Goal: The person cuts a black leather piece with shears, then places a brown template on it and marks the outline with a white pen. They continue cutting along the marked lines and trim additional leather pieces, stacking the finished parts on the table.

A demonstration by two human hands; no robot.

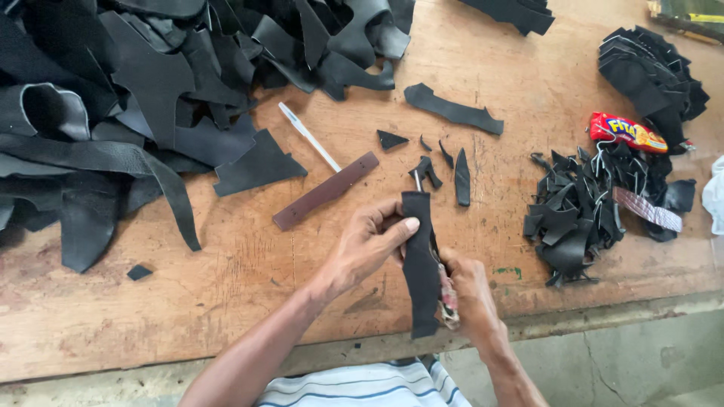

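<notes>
My left hand [369, 241] pinches a long black leather strip [420, 264] near its upper end, thumb on its face. My right hand [467, 290] grips a pair of scissors [446, 295] with cloth-wrapped handles, the blades running up behind the strip and their tip [417, 179] showing above it. Both hands hover over the front edge of the wooden table [249, 294]. Small black offcuts [461, 177] lie just beyond the strip.
A big heap of black leather pieces [136, 98] fills the left and back. A brown strip template [326, 190] and a white pen [309, 136] lie mid-table. On the right sit a pile of cut strips [573, 218], a stack of pieces [652, 75] and a red snack packet [627, 133].
</notes>
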